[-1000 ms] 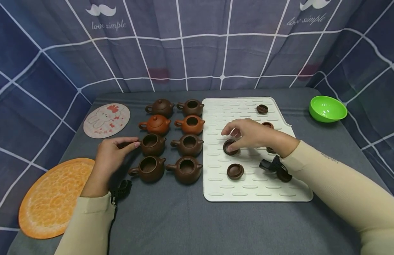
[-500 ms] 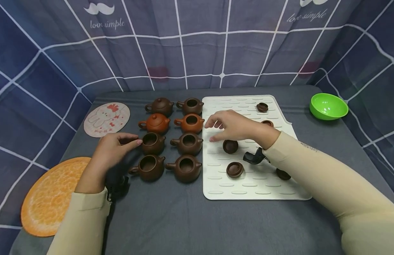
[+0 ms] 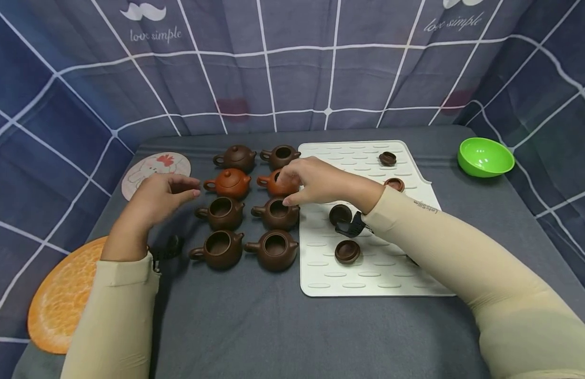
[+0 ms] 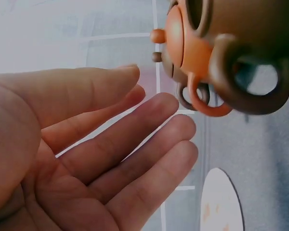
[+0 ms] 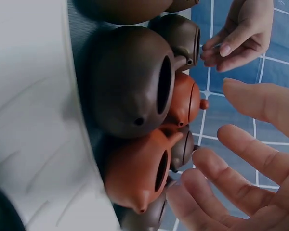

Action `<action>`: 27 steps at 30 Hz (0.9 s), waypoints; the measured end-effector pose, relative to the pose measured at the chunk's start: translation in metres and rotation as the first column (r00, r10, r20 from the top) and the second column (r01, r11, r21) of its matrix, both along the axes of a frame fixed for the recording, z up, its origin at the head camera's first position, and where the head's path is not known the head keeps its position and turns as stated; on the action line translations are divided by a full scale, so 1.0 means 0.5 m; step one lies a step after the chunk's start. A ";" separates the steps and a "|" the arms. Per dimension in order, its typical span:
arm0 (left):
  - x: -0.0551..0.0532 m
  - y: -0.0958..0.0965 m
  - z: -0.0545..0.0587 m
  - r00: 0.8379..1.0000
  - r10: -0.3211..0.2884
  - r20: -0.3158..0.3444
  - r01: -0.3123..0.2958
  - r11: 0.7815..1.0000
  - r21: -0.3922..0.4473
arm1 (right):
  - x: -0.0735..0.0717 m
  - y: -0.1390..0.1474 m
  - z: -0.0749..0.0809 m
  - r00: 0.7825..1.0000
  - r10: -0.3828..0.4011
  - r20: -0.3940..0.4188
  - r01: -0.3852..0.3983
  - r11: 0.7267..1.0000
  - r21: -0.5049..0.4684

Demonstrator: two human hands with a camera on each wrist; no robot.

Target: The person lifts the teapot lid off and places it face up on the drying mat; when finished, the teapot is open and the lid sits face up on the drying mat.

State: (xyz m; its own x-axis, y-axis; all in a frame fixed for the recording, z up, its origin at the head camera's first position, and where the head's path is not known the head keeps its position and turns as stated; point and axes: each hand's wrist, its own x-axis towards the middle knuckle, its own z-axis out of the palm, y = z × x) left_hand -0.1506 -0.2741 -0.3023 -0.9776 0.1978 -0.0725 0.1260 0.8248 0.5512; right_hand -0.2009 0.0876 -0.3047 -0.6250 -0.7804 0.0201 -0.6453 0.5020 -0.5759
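Observation:
Two columns of small teapots stand on the grey cloth. At the back left, a brown teapot (image 3: 239, 158) and an orange teapot (image 3: 232, 183) wear their lids. The lidless orange teapot (image 3: 266, 181) and lidless brown teapot (image 3: 273, 223) of the right column are under my right hand (image 3: 316, 181), which hovers with fingers spread and holds nothing. My left hand (image 3: 157, 199) is raised left of the pots, near the orange handle, fingers loosely extended and holding nothing. Loose lids, such as a brown lid (image 3: 347, 251) and an orange lid (image 3: 394, 184), lie on the white mat (image 3: 330, 284).
Right of the mat stands a green bowl (image 3: 485, 158). At the left lie a round bunny coaster (image 3: 155, 162), partly behind my left hand, and an orange round mat (image 3: 60, 300), partly covered by my forearm. A checked curtain (image 3: 297, 79) encloses the table.
My right hand has moved left from over the mat's lids to above the right-column teapots. My left hand has drawn back and up from beside the lidless brown teapot in the left column.

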 end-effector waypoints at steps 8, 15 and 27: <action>-0.051 -0.019 -0.008 1.000 0.026 0.001 -0.026 0.999 0.020 | -0.023 -0.047 0.010 1.000 0.020 0.016 -0.020 1.000 -0.014; -0.075 -0.025 -0.032 0.999 0.029 0.038 -0.031 0.998 0.048 | -0.036 -0.110 0.023 0.999 0.032 -0.008 -0.031 0.999 0.028; -0.097 -0.020 -0.098 0.993 0.118 -0.016 -0.115 0.983 0.142 | -0.063 -0.203 0.022 0.998 0.028 -0.056 -0.025 0.998 0.059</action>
State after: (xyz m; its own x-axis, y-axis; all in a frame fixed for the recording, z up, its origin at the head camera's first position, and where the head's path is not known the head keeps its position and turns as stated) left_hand -0.1992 -0.2839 -0.3512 -0.9956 0.0891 -0.0286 0.0481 0.7494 0.6604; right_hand -0.2323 -0.0140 -0.2935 -0.6035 -0.7973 0.0087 -0.6892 0.5162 -0.5085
